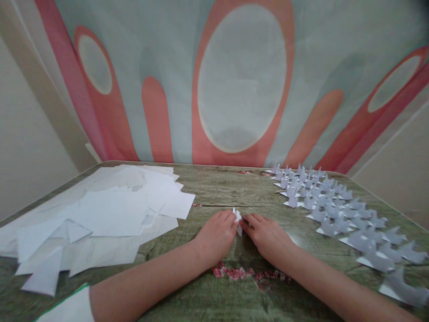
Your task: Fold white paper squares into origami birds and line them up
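Observation:
A small folded white paper piece (238,221) is held upright between my hands at the middle of the table, its pointed tips showing above the fingers. My left hand (219,230) pinches it from the left, fingers closed. From the right, my right hand (263,232) grips its other side with thumb and fingertips. The fingers cover part of the paper, so its full shape is hidden.
White paper sheets (114,210) lie in a loose pile on the left, a folded piece (45,273) at its near edge. Rows of folded paper birds (330,210) stand on the right. The wood-patterned table (221,185) meets a patterned backdrop (181,112).

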Action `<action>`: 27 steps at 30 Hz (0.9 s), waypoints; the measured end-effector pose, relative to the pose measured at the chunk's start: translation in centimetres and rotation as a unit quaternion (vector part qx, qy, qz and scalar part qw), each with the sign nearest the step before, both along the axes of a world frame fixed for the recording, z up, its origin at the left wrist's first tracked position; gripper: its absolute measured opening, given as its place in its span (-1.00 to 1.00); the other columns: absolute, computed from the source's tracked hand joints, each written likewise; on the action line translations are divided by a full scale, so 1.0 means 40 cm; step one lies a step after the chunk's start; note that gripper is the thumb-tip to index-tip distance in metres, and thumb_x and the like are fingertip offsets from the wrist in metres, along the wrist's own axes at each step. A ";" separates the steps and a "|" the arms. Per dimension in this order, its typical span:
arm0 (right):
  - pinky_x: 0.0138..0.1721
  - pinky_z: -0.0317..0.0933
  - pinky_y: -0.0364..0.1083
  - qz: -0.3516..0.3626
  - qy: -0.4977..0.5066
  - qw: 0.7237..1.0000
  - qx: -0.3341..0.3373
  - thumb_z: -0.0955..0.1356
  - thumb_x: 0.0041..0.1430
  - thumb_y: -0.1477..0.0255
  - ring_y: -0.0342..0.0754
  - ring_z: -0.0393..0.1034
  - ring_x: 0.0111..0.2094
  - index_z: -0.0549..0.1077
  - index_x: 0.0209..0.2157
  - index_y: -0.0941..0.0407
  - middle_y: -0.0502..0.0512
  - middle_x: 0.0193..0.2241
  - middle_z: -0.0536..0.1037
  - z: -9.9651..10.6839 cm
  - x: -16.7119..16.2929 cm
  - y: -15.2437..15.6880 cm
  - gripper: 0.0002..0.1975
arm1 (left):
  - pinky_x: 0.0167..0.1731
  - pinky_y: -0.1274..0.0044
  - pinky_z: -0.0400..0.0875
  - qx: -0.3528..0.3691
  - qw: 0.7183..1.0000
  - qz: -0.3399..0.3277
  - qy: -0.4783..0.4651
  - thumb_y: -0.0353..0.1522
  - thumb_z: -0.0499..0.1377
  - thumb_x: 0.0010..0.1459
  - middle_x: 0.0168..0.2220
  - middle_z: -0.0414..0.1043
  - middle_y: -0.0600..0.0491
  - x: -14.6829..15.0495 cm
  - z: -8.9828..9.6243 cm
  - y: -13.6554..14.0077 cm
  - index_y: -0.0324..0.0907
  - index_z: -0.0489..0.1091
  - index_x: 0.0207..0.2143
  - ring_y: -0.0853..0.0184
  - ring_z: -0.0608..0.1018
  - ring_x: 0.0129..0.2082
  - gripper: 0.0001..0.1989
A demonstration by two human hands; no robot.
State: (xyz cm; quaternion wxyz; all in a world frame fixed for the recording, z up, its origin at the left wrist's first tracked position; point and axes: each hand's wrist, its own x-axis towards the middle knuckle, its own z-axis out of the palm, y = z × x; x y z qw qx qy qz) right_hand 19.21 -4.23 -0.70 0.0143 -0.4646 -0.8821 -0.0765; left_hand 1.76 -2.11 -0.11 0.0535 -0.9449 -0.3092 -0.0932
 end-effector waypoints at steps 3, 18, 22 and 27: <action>-0.30 0.25 -0.03 -0.002 -0.007 1.000 0.000 0.23 0.13 0.60 0.05 0.33 -0.24 0.40 -0.12 0.18 0.22 -0.19 0.43 0.006 0.000 0.000 -0.72 | -0.04 0.33 0.20 0.023 1.000 0.000 0.017 -0.45 -0.03 0.20 -0.21 0.36 -0.12 -0.004 0.010 0.002 -0.30 0.36 -0.22 0.19 0.32 -0.06 -0.79; -0.14 0.19 -0.01 0.004 0.110 0.992 0.069 0.27 0.11 0.60 0.02 0.33 -0.21 0.49 -0.19 0.12 0.12 -0.20 0.51 -0.046 0.021 0.018 -0.75 | 0.07 0.42 0.14 0.012 0.999 -0.052 0.010 -0.50 0.00 0.13 -0.03 0.35 -0.16 -0.014 -0.010 0.015 -0.42 0.32 -0.07 0.20 0.33 0.03 -0.69; -0.11 0.15 -0.02 0.003 0.144 0.988 0.062 0.27 0.07 0.64 0.01 0.31 -0.20 0.46 -0.15 0.13 0.11 -0.19 0.50 -0.052 0.023 0.021 -0.68 | 0.03 0.41 0.20 0.015 0.998 -0.067 0.012 -0.51 0.01 0.11 -0.06 0.38 -0.17 -0.016 -0.010 0.016 -0.43 0.35 -0.09 0.18 0.37 -0.02 -0.69; -0.07 0.11 0.00 -0.010 0.137 0.990 0.031 0.24 0.09 0.64 0.02 0.25 -0.13 0.36 -0.01 0.10 0.11 -0.13 0.45 -0.037 0.015 0.022 -0.59 | -0.03 0.37 0.26 -0.003 0.997 -0.080 0.003 -0.50 0.01 0.09 -0.12 0.41 -0.16 -0.017 -0.001 0.021 -0.40 0.36 -0.13 0.18 0.40 -0.07 -0.71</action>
